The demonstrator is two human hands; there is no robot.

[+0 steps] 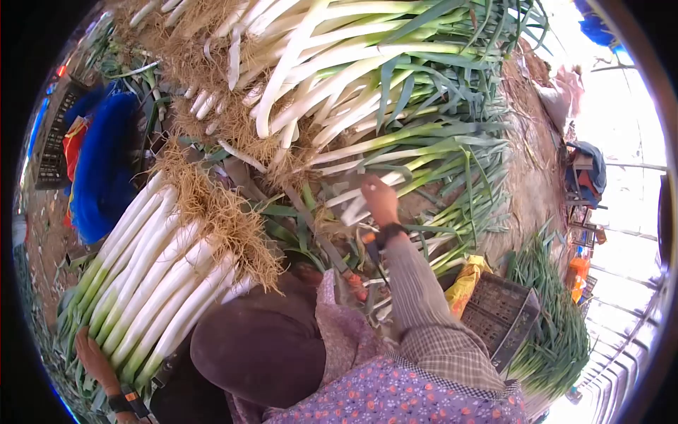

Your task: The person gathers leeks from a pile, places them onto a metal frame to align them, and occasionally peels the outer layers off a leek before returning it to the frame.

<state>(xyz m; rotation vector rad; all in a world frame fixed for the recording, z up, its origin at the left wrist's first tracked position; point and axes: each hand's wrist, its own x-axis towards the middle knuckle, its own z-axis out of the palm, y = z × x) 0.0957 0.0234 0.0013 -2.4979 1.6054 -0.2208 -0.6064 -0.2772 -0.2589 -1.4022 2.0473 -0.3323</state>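
My left hand (97, 362) lies with its fingers stretched out against the green lower part of a bundle of leeks (145, 265), whose roots point up and to the right. Ahead of me, my right hand (380, 201) is closed around a pale leek stalk (354, 206), partly blurred. Beyond it spreads a large pile of leeks (339, 78), roots to the left and green leaves to the right. Between the bundle and my right arm lies a long narrow bar (321, 240) with a reddish end. Both wrists wear dark bands.
A dark plastic crate (491, 311) and a yellow bag (466, 286) sit beside my right forearm. More leek greens (551, 318) lie farther right. Blue netting (106, 166) and another crate (60, 134) are at left. A stool (585, 173) with cloth stands far right.
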